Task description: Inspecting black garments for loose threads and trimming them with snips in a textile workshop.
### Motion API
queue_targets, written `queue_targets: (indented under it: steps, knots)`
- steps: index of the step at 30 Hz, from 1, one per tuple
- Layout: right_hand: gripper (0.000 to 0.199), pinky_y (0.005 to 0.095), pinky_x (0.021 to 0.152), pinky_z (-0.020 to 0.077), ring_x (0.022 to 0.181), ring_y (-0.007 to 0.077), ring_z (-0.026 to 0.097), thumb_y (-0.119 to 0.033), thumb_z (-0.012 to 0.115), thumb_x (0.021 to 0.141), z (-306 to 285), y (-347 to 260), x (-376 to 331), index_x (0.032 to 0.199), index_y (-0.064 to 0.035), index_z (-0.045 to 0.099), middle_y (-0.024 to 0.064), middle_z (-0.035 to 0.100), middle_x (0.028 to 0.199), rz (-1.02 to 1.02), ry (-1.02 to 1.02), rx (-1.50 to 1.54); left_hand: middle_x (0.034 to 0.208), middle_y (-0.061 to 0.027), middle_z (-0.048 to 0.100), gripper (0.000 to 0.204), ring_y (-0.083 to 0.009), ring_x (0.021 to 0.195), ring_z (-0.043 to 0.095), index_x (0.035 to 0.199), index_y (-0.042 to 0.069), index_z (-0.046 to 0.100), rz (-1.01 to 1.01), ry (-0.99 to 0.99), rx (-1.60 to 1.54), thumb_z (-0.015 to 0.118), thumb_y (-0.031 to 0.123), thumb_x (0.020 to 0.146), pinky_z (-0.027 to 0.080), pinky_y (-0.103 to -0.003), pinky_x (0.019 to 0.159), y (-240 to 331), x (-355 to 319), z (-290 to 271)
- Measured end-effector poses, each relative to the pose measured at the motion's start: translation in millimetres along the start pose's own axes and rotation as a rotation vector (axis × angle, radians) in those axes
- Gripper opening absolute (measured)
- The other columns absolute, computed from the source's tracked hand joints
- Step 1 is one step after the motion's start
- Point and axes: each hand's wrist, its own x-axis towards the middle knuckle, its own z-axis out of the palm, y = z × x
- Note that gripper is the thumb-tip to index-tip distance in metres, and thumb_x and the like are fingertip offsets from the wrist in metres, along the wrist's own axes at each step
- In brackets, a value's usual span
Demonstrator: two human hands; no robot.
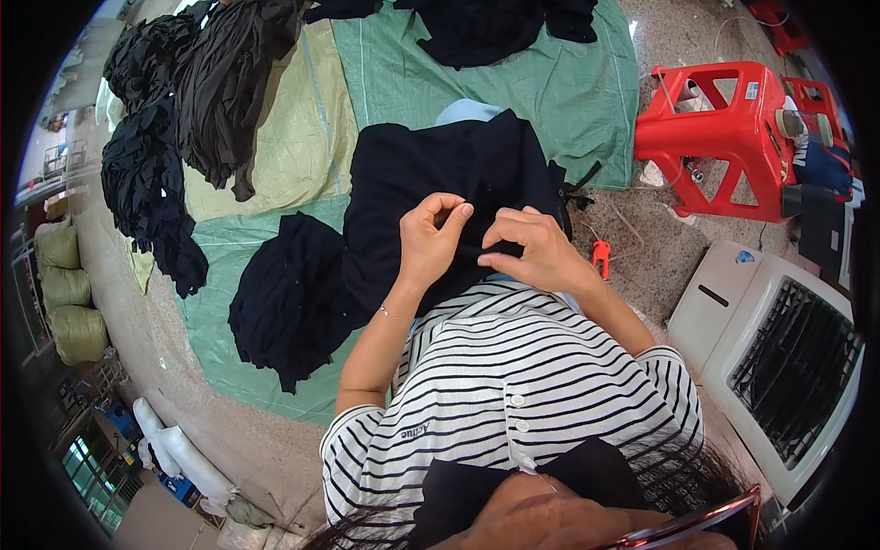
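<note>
A dark navy garment (431,174) lies spread over my lap. My left hand (429,240) pinches a fold of its cloth between thumb and fingers near the middle of the garment. My right hand (533,249) grips the same cloth just to the right, fingers curled, almost touching the left hand. Whether anything small is held between the fingers cannot be made out. My striped shirt (513,385) fills the lower middle of the view.
A heap of dark garments (291,298) lies on a green tarp (513,87) to my left, with more dark piles (151,174) farther left. A red plastic stool (724,128) stands to the right, a white fan unit (779,348) below it, a small orange tool (600,255) on the floor.
</note>
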Motion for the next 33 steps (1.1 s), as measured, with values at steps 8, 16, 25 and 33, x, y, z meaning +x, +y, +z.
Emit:
queue_targets:
  steps: [8,16,25,33]
  knots:
    - [0.020,0.0346,0.060,0.0391,0.064,0.0246,0.053,-0.005,0.079,0.073,3,4,4,0.089,-0.0059,0.067,0.0061,0.056,0.073,-0.054,0.200,-0.222,0.078,0.0055,0.061,0.010,-0.0010,0.069,0.047,0.090,0.000,0.070,-0.153,-0.179,-0.195,0.072,0.009,0.091,0.037,-0.018,0.061,15,-3,-9]
    - [0.024,0.0343,0.058,0.0402,0.063,0.0239,0.054,0.000,0.079,0.069,21,8,0,0.089,-0.0046,0.068,0.0053,0.060,0.075,-0.199,0.387,-0.376,0.077,0.0053,0.060,0.012,-0.0012,0.068,0.047,0.088,-0.001,0.070,-0.203,-0.198,-0.155,0.071,0.010,0.092,0.037,-0.018,0.060,15,-5,-9]
    - [0.027,0.0331,0.059,0.0408,0.063,0.0224,0.055,0.003,0.078,0.068,22,17,-5,0.093,-0.0044,0.070,0.0046,0.060,0.075,-0.178,0.370,-0.356,0.074,-0.0023,0.062,0.014,-0.0076,0.066,0.051,0.089,-0.005,0.068,0.189,-0.098,0.227,0.067,0.008,0.094,0.041,-0.023,0.060,8,-18,-2]
    - [0.028,0.0326,0.059,0.0416,0.065,0.0225,0.055,0.002,0.078,0.067,25,21,-8,0.093,-0.0050,0.071,0.0050,0.060,0.076,-0.190,0.327,-0.327,0.073,-0.0077,0.060,0.015,-0.0136,0.064,0.052,0.089,-0.006,0.065,0.227,-0.164,0.340,0.065,0.009,0.095,0.042,-0.026,0.059,9,-18,-6]
